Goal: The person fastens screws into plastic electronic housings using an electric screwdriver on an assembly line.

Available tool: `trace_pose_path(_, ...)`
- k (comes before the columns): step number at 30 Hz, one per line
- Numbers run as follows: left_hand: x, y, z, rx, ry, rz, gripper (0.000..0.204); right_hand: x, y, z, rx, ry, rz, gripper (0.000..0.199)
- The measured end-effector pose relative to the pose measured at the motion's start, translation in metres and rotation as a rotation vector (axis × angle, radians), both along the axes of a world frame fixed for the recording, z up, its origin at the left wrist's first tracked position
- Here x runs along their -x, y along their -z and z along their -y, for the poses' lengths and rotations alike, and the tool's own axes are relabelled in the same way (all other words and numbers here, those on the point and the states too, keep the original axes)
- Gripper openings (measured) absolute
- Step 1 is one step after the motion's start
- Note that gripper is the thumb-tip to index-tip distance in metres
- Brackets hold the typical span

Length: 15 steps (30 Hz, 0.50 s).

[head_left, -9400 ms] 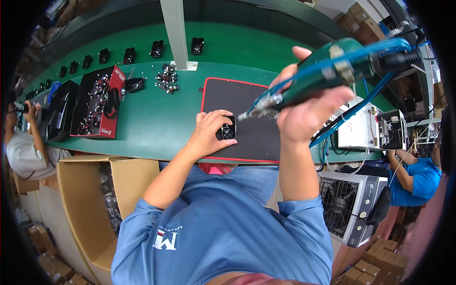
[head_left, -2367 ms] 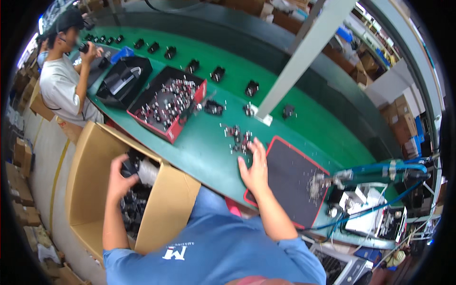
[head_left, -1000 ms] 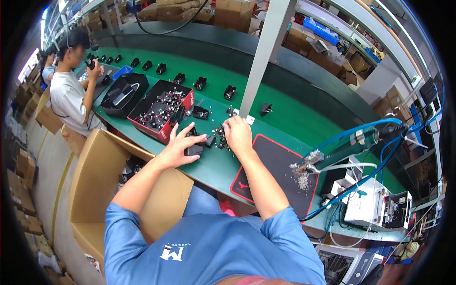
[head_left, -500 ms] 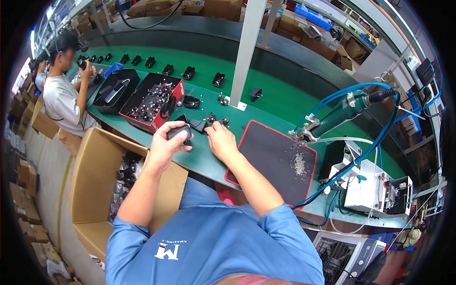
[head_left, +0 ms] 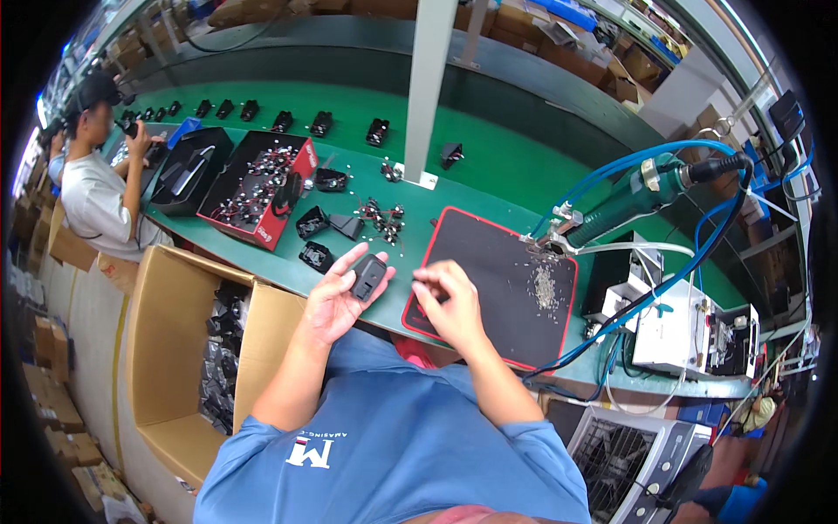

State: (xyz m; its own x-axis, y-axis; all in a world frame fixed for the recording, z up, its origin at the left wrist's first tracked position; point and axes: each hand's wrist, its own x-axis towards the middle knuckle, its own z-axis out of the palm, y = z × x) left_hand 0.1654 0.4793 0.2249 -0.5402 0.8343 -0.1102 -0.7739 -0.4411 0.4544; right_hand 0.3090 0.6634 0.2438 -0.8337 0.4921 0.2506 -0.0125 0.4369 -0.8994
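On the palm of my left hand (head_left: 332,306) lies a small black plastic housing (head_left: 370,277) with a slot in its face, gripped by the thumb and fingers. To its right, my right hand (head_left: 449,301) hovers over the near left part of the black mat (head_left: 489,279), apart from the housing. Its fingers are bent in towards the thumb, and anything between them is too small to make out. Beyond my left hand on the green bench sit open black housings (head_left: 316,256), a black cover (head_left: 346,226) and a cluster of small wired parts (head_left: 382,218).
A red-sided box of wired parts (head_left: 297,188) and a black bin (head_left: 183,179) stand left. Small metal screws (head_left: 546,288) lie under a green power screwdriver (head_left: 615,205). A post (head_left: 428,96) rises mid-bench. An open carton (head_left: 192,341) stands beside me; a person (head_left: 96,183) works far left.
My left hand has come nearer and right, turning palm up with the housing. My right hand has left the wired parts and moved right over the mat's edge.
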Motion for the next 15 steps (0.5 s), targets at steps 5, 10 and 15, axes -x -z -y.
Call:
trace_pose_path(5,-0.027,0.003,-0.051,0.193,0.214,-0.586,0.077,-0.083,0.026,-0.006,-0.689,0.422,0.056,0.02)
trace_pose_path(10,-0.032,0.001,-0.109,0.217,0.298,-1.759,0.07,-0.123,0.037,-0.01,-0.696,0.549,0.205,0.018)
trace_pose_path(15,-0.017,-0.014,-0.126,0.089,0.365,-2.163,0.07,-0.136,0.024,-0.003,-0.802,0.371,0.255,0.029)
